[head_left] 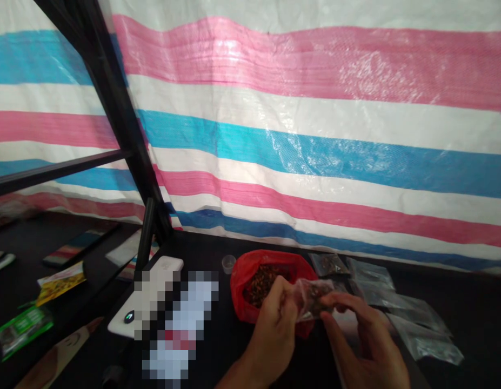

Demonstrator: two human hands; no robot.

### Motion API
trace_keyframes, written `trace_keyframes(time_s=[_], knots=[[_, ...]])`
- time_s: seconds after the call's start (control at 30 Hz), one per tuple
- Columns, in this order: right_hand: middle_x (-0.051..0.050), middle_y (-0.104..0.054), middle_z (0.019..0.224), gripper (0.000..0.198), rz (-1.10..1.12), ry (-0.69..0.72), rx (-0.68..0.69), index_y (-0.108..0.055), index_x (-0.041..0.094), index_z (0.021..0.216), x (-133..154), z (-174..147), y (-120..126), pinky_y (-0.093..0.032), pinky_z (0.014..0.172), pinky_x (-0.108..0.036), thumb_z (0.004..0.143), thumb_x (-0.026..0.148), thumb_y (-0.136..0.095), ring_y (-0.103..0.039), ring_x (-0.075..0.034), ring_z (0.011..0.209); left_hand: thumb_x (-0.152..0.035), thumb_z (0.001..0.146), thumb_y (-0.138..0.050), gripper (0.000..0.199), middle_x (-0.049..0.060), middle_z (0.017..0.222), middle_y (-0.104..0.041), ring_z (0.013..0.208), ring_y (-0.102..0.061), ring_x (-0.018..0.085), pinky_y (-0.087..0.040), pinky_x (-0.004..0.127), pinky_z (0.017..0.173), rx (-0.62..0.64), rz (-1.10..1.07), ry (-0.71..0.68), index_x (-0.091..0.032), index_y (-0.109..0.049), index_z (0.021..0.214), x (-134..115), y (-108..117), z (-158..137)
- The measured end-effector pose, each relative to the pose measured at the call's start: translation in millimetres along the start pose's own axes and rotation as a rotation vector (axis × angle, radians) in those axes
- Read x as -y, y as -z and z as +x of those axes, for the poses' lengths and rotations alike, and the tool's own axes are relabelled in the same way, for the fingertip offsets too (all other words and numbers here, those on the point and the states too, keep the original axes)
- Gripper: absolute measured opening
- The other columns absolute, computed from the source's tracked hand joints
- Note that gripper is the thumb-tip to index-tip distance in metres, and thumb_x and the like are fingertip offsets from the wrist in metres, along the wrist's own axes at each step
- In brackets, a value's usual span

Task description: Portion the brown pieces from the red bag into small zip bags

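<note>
Between my two hands is a small clear plastic bag [311,298] with some dark bits inside. My left hand [274,329] pinches the bag's left side. My right hand [367,337] has its thumb and fingertips closed on the bag's right side. Just behind and left of my hands stands an open red plastic bag [242,270], its rim spread, holding loose brown dried pieces [262,281]. Another small clear bag [330,265] with dark contents lies flat behind my hands. Several flat clear bags [420,316] lie overlapping to the right of my right hand.
A small clear cup [228,263] sits left of the red bag. Farther left are a white device [169,265] and a blurred-out pale item [185,313]. Beyond them lie a green packet [25,327] and a yellow packet [61,282]. Black frame bars [116,119] and a striped sheet [315,162] rise behind.
</note>
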State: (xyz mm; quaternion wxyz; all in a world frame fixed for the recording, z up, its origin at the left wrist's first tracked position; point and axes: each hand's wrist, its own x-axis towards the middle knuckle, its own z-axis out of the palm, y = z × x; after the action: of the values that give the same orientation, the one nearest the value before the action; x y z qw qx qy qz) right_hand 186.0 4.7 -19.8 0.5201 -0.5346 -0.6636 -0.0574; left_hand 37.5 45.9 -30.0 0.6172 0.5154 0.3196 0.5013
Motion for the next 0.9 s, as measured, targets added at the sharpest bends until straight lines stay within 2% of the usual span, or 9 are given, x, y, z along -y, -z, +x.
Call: trace_keyframes(time_s=[0.13, 0.23, 0.33, 0.43, 0.5, 0.57, 0.63, 0.77, 0.9], knots=[[-0.011, -0.07, 0.123, 0.04, -0.068, -0.079, 0.019, -0.057, 0.024, 0.13, 1, 9, 2, -0.061, 0.09, -0.039, 0.093, 0.037, -0.061, -0.071, -0.027, 0.109, -0.052, 0.091, -0.057, 0.033, -0.002, 0.081, -0.054, 0.071, -0.052, 0.011, -0.046, 0.024, 0.067, -0.091, -0.18, 0.117, -0.022, -0.047, 0.083, -8, 3, 7], [-0.008, -0.075, 0.115, 0.039, 0.015, -0.163, 0.11, -0.056, 0.025, 0.132, 0, 9, 1, -0.065, 0.078, -0.03, 0.095, 0.038, -0.06, -0.076, -0.022, 0.096, -0.051, 0.088, -0.058, 0.031, -0.001, 0.086, -0.061, 0.07, -0.061, 0.013, -0.052, 0.029, 0.07, -0.011, -0.347, 0.199, -0.022, -0.048, 0.089, -9, 5, 11], [-0.004, -0.079, 0.103, 0.032, 0.052, -0.19, 0.14, -0.062, 0.026, 0.124, -3, 7, 0, -0.064, 0.071, -0.024, 0.095, 0.04, -0.062, -0.078, -0.019, 0.084, -0.046, 0.092, -0.05, 0.024, 0.0, 0.083, -0.063, 0.069, -0.066, 0.016, -0.056, 0.034, 0.073, -0.008, -0.322, 0.19, -0.023, -0.045, 0.089, -3, 6, 10], [-0.004, -0.08, 0.099, 0.027, 0.005, -0.176, 0.116, -0.069, 0.025, 0.114, -6, 7, 2, -0.065, 0.073, -0.027, 0.092, 0.041, -0.066, -0.078, -0.021, 0.082, -0.034, 0.096, -0.038, 0.013, 0.004, 0.096, -0.065, 0.083, -0.069, 0.018, -0.058, 0.038, 0.079, -0.208, -0.035, 0.037, -0.024, -0.045, 0.096, 3, 9, 5], [-0.005, -0.079, 0.104, 0.024, -0.014, -0.151, 0.098, -0.071, 0.025, 0.111, -8, 8, 3, -0.065, 0.079, -0.03, 0.092, 0.039, -0.066, -0.078, -0.022, 0.087, -0.022, 0.093, -0.041, 0.02, 0.009, 0.115, -0.064, 0.104, -0.067, 0.022, -0.056, 0.043, 0.093, -0.296, 0.265, -0.179, -0.023, -0.047, 0.112, 5, 12, 0], [-0.006, -0.078, 0.109, 0.022, -0.016, -0.125, 0.077, -0.072, 0.025, 0.11, -9, 9, 3, -0.065, 0.083, -0.032, 0.093, 0.038, -0.066, -0.077, -0.023, 0.094, -0.012, 0.085, -0.051, 0.045, 0.013, 0.133, -0.058, 0.126, -0.058, 0.027, -0.047, 0.051, 0.108, -0.238, 0.572, -0.421, -0.023, -0.045, 0.128, 4, 15, -3], [-0.005, -0.078, 0.111, 0.022, -0.006, -0.093, 0.072, -0.072, 0.027, 0.112, -9, 8, 1, -0.065, 0.084, -0.032, 0.093, 0.035, -0.066, -0.077, -0.023, 0.098, -0.009, 0.079, -0.059, 0.061, 0.015, 0.144, -0.054, 0.138, -0.049, 0.032, -0.04, 0.057, 0.115, -0.117, 0.827, -0.558, -0.022, -0.044, 0.137, 1, 18, -3], [-0.004, -0.076, 0.119, 0.026, 0.006, -0.034, 0.104, -0.071, 0.028, 0.12, -9, 3, -2, -0.063, 0.093, -0.035, 0.094, 0.03, -0.065, -0.075, -0.024, 0.104, -0.01, 0.089, -0.059, 0.052, 0.012, 0.139, -0.063, 0.134, -0.054, 0.032, -0.043, 0.059, 0.114, -0.017, 1.091, -0.53, -0.021, -0.048, 0.139, 1, 23, 6], [-0.004, -0.067, 0.139, 0.035, 0.017, -0.01, 0.168, -0.066, 0.03, 0.131, -6, -2, -3, -0.057, 0.102, -0.036, 0.096, 0.024, -0.061, -0.068, -0.024, 0.121, -0.009, 0.096, -0.053, 0.045, 0.01, 0.135, -0.067, 0.129, -0.06, 0.028, -0.049, 0.055, 0.11, -0.049, 1.1, -0.486, -0.02, -0.051, 0.139, 4, 28, 12]])
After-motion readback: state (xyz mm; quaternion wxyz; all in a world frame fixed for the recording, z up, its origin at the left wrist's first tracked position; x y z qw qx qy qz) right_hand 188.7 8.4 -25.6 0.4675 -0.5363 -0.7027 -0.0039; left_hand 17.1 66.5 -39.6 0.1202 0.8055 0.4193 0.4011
